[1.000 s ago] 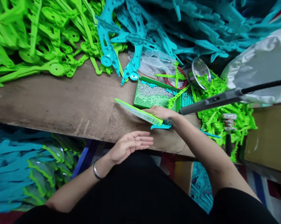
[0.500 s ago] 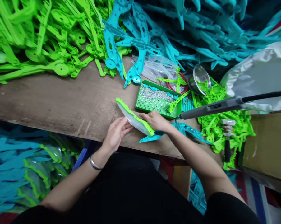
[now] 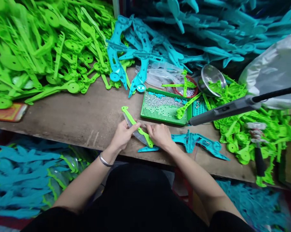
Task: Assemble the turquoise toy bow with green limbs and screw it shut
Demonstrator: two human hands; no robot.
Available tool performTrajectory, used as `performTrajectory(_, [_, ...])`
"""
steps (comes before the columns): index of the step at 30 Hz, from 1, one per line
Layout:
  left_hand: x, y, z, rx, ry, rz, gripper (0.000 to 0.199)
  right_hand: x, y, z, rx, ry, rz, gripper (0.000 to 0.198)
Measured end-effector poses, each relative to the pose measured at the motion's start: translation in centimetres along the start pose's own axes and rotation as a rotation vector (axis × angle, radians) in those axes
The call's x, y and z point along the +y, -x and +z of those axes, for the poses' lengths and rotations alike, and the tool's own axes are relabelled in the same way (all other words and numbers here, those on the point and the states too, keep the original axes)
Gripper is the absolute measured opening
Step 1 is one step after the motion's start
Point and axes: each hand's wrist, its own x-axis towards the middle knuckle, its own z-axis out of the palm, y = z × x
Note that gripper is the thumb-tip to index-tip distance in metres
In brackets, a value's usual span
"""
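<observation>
My left hand point(image 3: 121, 136) is closed on a curved lime-green plastic piece point(image 3: 128, 116) with a translucent strip along its lower side. The piece tilts down to the right above the bench. Close by its lower right end, the fingers of my right hand point(image 3: 159, 135) are curled in. A tiny dark tip shows at those fingertips, too small to name. Partly behind my right hand and wrist lies a blue plastic frame point(image 3: 191, 141) on the bench. Beyond my hands stands a green perforated tray point(image 3: 164, 115) with many small metal screws point(image 3: 160, 100).
A grey powered screwdriver point(image 3: 222, 111) reaches in from the right above green parts point(image 3: 242, 135). A black-handled hammer-like tool point(image 3: 258, 158) lies on them. Behind are a metal bowl point(image 3: 211, 80), a red basket point(image 3: 194, 90) and heaps of green point(image 3: 51, 45) and blue parts point(image 3: 222, 35).
My left hand has moved from beneath the green piece to grip it, thumb on top. The piece has turned a little steeper. The camera view has shifted, showing more of the blue frame.
</observation>
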Motion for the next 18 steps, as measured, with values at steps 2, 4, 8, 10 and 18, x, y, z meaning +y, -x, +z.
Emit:
performTrajectory(2, [0.7,-0.6,0.0,0.047,0.007,0.019,0.059,0.0,0.0,0.0,0.017,0.005,0.012,0.061])
performTrajectory(4, [1.0,-1.2,-0.1,0.093,-0.01,0.046,0.06,0.0,0.0,0.1,0.035,0.018,0.009,0.06])
performTrajectory(8, [1.2,-1.8,-0.1,0.11,-0.037,0.04,0.057,0.2,0.0,0.4,0.073,0.013,-0.003,0.06])
performTrajectory(10, [1.5,-2.0,-0.2,0.109,-0.029,0.035,0.052,0.4,0.0,0.6,0.093,-0.003,-0.02,0.058])
performTrajectory(18, [2.3,-3.8,-0.8,0.164,-0.137,0.108,0.04,1.3,0.0,1.6,0.306,-0.039,-0.068,0.048])
